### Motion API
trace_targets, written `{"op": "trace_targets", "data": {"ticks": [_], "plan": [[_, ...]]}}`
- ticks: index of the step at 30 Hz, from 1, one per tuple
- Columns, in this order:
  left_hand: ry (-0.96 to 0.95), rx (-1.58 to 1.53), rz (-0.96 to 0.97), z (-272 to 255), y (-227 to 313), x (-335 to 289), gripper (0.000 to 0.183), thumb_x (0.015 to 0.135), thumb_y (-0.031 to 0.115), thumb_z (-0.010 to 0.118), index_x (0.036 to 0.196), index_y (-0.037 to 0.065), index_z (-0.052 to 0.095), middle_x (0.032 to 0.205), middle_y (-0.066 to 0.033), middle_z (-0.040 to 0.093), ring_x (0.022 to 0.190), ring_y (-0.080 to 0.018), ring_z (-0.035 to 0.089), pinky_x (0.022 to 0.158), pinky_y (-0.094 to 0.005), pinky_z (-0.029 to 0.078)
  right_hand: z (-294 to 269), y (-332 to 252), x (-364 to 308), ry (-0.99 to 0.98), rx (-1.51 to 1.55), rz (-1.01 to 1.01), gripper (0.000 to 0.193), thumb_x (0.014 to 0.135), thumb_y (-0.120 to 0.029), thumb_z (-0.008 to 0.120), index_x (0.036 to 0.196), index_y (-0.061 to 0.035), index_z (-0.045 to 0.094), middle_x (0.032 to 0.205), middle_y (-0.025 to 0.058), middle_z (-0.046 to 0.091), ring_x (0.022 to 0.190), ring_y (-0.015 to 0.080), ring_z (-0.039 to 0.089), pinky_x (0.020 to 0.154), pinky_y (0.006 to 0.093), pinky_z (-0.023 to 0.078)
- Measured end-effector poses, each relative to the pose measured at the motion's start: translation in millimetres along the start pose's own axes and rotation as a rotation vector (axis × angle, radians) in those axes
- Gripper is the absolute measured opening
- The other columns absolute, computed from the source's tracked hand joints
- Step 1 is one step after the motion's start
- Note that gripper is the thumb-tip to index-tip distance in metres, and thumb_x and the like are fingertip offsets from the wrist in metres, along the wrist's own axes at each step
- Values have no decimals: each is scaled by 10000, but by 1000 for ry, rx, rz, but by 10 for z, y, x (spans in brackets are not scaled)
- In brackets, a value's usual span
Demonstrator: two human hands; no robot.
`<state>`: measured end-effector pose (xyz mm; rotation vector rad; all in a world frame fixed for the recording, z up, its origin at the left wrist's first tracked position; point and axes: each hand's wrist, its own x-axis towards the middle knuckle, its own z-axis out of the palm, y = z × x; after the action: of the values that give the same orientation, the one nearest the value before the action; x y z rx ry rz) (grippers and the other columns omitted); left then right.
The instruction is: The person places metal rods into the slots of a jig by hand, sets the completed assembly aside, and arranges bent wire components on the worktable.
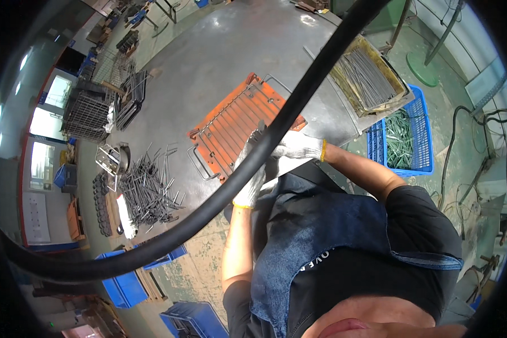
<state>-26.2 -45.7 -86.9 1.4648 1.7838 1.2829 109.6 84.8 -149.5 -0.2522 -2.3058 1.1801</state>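
My left hand point(249, 193), in a white knit glove with a yellow cuff, is at the near edge of an orange fixture plate point(248, 83). Its fingers are closed around something small and dark that I cannot make out. Beside it on the right is my right hand point(302, 146), gloved the same way. A thick black hose point(208, 208) runs across the view and hides that hand's fingers. On the plate lies a wire rack point(239, 119) of parallel rods, with a bent wire handle point(195, 163) projecting at each end.
Bent metal rods point(149, 186) are heaped on the steel table point(191, 62) at left, near wire baskets point(85, 115). A tray of straight rods point(366, 79) stands at right, above a blue crate point(425, 135) of greenish strips. Blue bins point(194, 318) sit on the floor below.
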Motion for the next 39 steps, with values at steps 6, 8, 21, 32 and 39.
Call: {"op": "trace_targets", "data": {"ticks": [6, 8, 21, 32, 39], "plan": [[80, -203, -47, -29, 156, 69, 149, 916, 60, 590, 1035, -7, 650, 972, -30, 657, 864, -92, 580, 780, -229, 465, -133, -302, 19, -11, 81, -28, 310, 927, -316, 552, 969, -18, 625, 869, 171, 644, 824, 330, 622, 743, 402, 477], [57, -71, 39, -38, 76, 68, 159, 906, 53, 597, 1040, -21, 642, 968, -22, 660, 851, -99, 585, 763, -241, 475, 10, -122, -28, -75, 204, 17, 318, 929, -324, 548, 971, -18, 624, 865, 178, 640, 812, 338, 619, 729, 411, 477], [-109, -28, -82, 104, 628, -65, 249, 913, 227, 617, 1047, 26, 677, 997, -97, 691, 922, -155, 631, 845, -299, 480, 43, 9, -380, -30, 634, 122, 357, 931, -358, 534, 1058, -36, 620, 978, 149, 642, 927, 277, 618, 797, 380, 484], [-135, -982, -574, 114, -423, 969, 247, 985, 189, 473, 1096, -17, 550, 1007, -147, 637, 872, -284, 649, 803, -403, 560, 9, -43, -16, -122, 1442, 523, 411, 959, -299, 547, 1232, 6, 514, 1099, 141, 634, 981, 235, 649, 762, 356, 571], [-124, -967, -837, 98, -516, 1258, 232, 973, 179, 485, 1091, 6, 584, 990, -126, 659, 860, -240, 647, 774, -344, 553, -248, -345, 287, 172, 1387, 450, 281, 943, -189, 566, 1160, -11, 565, 1053, 123, 648, 950, 229, 654, 803, 334, 551]]}}
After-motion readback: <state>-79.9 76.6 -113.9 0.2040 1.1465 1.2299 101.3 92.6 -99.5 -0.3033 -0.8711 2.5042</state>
